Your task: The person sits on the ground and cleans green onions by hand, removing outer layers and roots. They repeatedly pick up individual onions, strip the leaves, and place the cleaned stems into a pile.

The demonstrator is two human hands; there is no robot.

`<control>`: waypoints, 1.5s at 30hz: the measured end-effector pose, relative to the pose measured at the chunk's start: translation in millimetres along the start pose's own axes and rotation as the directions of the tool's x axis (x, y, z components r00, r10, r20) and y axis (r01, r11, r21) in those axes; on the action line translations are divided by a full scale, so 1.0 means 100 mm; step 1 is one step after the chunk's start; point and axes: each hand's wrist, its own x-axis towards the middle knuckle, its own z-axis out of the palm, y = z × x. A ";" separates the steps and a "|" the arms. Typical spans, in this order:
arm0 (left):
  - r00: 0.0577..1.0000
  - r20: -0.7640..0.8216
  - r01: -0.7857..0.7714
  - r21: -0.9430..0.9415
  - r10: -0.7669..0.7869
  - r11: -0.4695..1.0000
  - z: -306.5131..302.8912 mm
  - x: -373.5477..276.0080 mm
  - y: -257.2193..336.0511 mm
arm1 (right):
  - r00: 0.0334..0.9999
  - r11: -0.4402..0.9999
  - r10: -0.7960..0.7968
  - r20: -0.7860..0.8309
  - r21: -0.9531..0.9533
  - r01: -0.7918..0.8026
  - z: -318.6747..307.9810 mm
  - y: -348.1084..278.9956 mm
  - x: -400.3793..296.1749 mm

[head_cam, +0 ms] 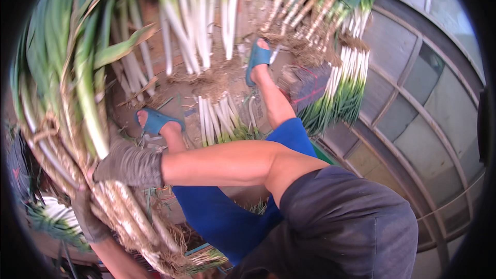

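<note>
A large bundle of long green onions (128, 209) lies slantwise at the left, its dirt-crusted stalks and roots toward the bottom of the view. My right hand (130, 162), in a grey-brown knitted glove, reaches across my body and grips the stalks about mid-bundle. Just below it my left hand (87, 213), also gloved, holds the same bundle from its outer side. The fingers of both hands are partly hidden. A pale band (44, 128) crosses the stalks higher up. One cleaned white stalk (91, 124) runs along the bundle beside my right hand.
Peeled green onions (199, 35) lie beyond my feet, and more peeled ones (217, 118) between them. Unpeeled, rooty onions (306, 15) lie at upper right, near a neat peeled pile (343, 81). A framed glass wall (418, 104) borders the right. My feet wear blue slippers (161, 122).
</note>
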 end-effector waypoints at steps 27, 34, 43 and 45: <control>0.865 0.174 -0.497 0.424 0.471 0.757 4.99 -2.74 1.52 | 0.725 0.685 -0.673 -0.145 0.248 0.685 -3.56 -1.70 -3.83; 0.821 0.399 -0.520 0.225 0.408 0.824 7.13 -0.90 0.96 | 0.783 0.778 -0.602 -0.160 0.104 0.619 -6.27 -1.58 -3.41; 0.830 0.550 -0.512 0.683 0.095 0.521 8.90 1.77 -1.40 | 0.682 0.975 -0.134 -0.719 -0.219 -0.040 -8.29 0.62 -2.02; 0.818 0.574 -0.525 0.724 0.030 0.449 8.98 1.90 -1.57 | 0.600 0.939 -0.151 -0.786 -0.304 -0.162 -8.23 0.90 -1.85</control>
